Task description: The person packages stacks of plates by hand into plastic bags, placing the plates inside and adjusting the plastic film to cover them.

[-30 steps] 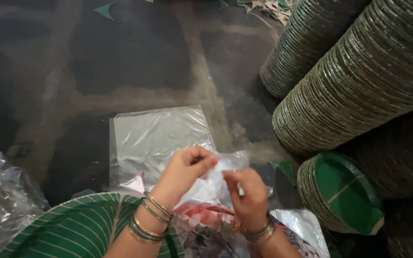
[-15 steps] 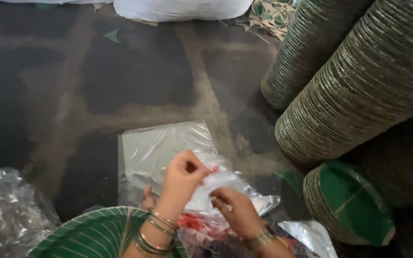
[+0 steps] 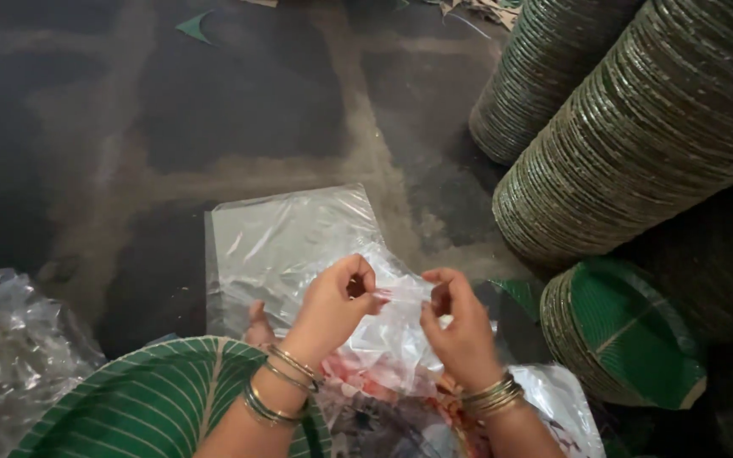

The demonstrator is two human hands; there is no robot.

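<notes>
My left hand (image 3: 332, 307) and my right hand (image 3: 461, 326) both pinch the top edge of a thin clear plastic bag (image 3: 396, 326), held up in front of me above my lap. The fingers of each hand are closed on the film, a short gap apart. A flat stack of clear plastic bags (image 3: 286, 246) lies on the dark floor just beyond the hands. A stack of green striped leaf-pattern paper plates (image 3: 154, 403) rests at my lower left, by my left wrist, which wears metal bangles.
Tall leaning stacks of green paper plates (image 3: 638, 144) fill the right side, with a shorter stack (image 3: 629, 331) below them. A crumpled clear plastic heap (image 3: 10, 356) sits at far left. More plastic film (image 3: 566, 407) lies at lower right.
The view shifted slightly and both hands rose a little. My right hand moved up to the bag's top edge, level with the left.
</notes>
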